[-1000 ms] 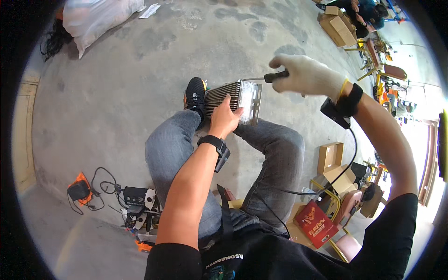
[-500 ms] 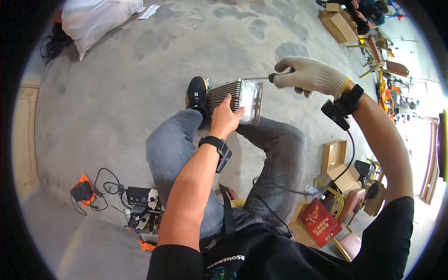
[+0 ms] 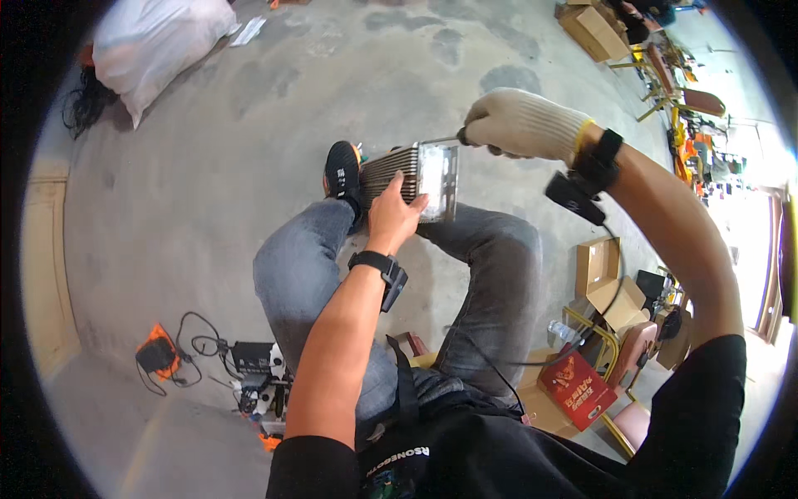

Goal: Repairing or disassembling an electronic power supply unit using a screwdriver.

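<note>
A finned metal heat sink (image 3: 389, 169) with a flat, pale, shiny plate (image 3: 435, 179) at its right end is held out between my knees. My bare left hand (image 3: 396, 216) grips it from the near side, fingers over the fins and thumb by the plate. Gloved in white knit, my right hand (image 3: 519, 123) is closed round the dark handle of a screwdriver (image 3: 440, 140). Its thin shaft points left, to the top edge of the plate; whether the tip touches a screw is too small to tell.
My shoe (image 3: 342, 172) stands just left of the heat sink. Behind me on the right are a red box (image 3: 577, 389), an open carton (image 3: 602, 266) and chairs. Cables and an electric device (image 3: 252, 358) lie at the lower left. A white sack (image 3: 158, 50) sits far left.
My right hand has closed more fully round the screwdriver handle, its fingers curling in. The whole view has shifted slightly; my left hand keeps its grip on the heat sink.
</note>
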{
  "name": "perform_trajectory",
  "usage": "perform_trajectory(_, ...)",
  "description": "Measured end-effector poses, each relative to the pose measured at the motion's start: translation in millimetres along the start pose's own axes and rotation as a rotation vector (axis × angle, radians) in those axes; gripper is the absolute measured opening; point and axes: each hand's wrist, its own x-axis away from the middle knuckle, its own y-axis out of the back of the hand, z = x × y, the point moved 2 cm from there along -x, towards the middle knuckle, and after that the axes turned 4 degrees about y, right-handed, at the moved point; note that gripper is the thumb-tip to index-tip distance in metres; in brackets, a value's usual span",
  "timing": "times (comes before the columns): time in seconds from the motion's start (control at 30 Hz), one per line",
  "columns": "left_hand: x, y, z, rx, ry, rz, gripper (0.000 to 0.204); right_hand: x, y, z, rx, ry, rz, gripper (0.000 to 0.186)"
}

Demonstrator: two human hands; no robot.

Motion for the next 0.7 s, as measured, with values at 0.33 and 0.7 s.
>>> perform_trajectory(0.33, 0.0, -2.8, -1.8, -0.033, -0.037, -0.02, 0.077, 31.6, -18.2, 33.2, 0.661, 0.183, -0.045, 0.036)
perform_trajectory(0.7, -5.2, -2.3, -1.8, -0.051, -0.035, -0.008, 0.078, 4.6, -9.4, -16.9, -0.476, -0.203, 0.056, 0.035)
